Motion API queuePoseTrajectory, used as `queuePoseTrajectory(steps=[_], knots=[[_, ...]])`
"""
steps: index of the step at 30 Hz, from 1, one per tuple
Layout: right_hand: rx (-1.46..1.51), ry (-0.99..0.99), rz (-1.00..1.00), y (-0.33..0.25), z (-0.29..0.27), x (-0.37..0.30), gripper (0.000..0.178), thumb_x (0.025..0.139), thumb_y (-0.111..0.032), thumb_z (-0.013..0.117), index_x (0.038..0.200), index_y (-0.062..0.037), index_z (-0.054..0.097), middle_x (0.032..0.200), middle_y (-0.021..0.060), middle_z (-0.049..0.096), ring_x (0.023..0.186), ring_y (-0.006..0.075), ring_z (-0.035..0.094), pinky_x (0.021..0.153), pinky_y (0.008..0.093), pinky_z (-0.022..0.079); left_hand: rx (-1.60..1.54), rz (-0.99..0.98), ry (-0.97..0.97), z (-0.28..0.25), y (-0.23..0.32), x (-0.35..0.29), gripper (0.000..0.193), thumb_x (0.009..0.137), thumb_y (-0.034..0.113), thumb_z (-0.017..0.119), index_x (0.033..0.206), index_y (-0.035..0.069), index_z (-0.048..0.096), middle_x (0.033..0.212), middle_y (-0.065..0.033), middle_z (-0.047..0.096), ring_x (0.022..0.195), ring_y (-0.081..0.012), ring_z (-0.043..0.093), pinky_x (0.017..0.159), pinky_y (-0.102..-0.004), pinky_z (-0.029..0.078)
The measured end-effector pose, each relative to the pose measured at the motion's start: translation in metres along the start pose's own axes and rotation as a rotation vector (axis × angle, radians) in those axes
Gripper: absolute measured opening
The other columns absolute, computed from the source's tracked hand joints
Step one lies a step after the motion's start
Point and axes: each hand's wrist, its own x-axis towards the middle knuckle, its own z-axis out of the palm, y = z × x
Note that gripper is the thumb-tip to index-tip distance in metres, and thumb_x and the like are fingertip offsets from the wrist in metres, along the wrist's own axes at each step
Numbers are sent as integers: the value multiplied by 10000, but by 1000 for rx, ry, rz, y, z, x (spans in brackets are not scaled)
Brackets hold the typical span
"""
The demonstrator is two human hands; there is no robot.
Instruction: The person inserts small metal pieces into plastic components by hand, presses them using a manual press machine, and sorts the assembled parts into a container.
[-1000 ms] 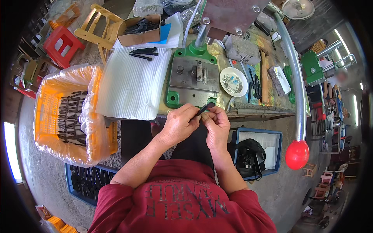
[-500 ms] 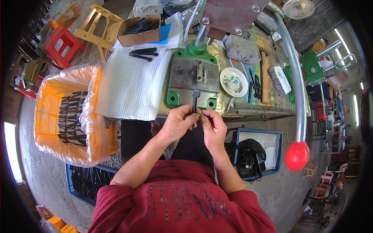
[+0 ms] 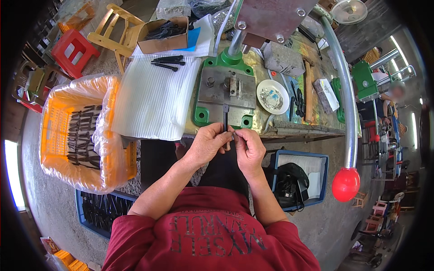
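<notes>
My left hand (image 3: 207,144) is closed round a slim black rod-shaped part (image 3: 225,118), which stands up from the fingers with its small head toward the press base. My right hand (image 3: 250,148) meets it at the fingertips, thumb and finger pinched together beside the part's lower end. Whatever lies in that pinch is too small to make out. Just beyond the hands sits the green press base (image 3: 201,116) with its steel plate (image 3: 210,95) and a small fixture (image 3: 233,86). To its right is a white bowl (image 3: 285,97) of small shiny pieces.
Left of the press, black parts (image 3: 168,59) lie on white foam sheeting (image 3: 153,99). An orange crate (image 3: 52,135), plastic-lined, holds rows of parts. The red-knobbed lever (image 3: 346,184) hangs at right. Blue bins (image 3: 326,171) stand below the bench; another person works at far right.
The black part has turned in my left hand, so its head now looks narrower. Both hands stay nearly in place. At far right, the other person has come further into view.
</notes>
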Motion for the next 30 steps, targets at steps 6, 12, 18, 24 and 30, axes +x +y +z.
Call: queuePoseTrajectory(steps=[6,12,18,24,30], knots=[[-67,18,-121,4,1,1,180,650,63,605,799,-27,558,740,84,569,659,214,543,573,277,434,86,24,9,-2,-3,1,134,831,116,486,892,1,514,710,-2,512,569,-41,478,494,-157,403],[-49,18,-127,2,1,1,157,668,58,595,798,-18,553,728,86,559,643,205,537,563,263,429,75,15,11,-2,-3,0,138,835,128,480,895,7,510,710,-1,511,577,-49,489,496,-158,410],[105,39,62,5,0,-3,78,729,34,565,793,6,532,729,92,543,629,156,530,574,226,420,-35,-13,16,-3,1,1,128,836,136,474,881,22,509,709,-10,515,581,-67,507,490,-164,417],[90,9,35,2,1,0,86,721,42,567,791,7,531,725,91,541,630,161,528,564,231,417,-11,-1,27,-2,-2,1,124,838,136,472,879,25,508,706,-5,509,575,-65,500,496,-166,415],[-8,-48,-62,1,-1,3,160,666,67,588,796,-11,535,720,95,549,648,222,537,570,273,424,113,23,31,-2,-2,-1,124,837,128,478,879,18,517,696,9,500,572,-47,476,510,-165,405]])
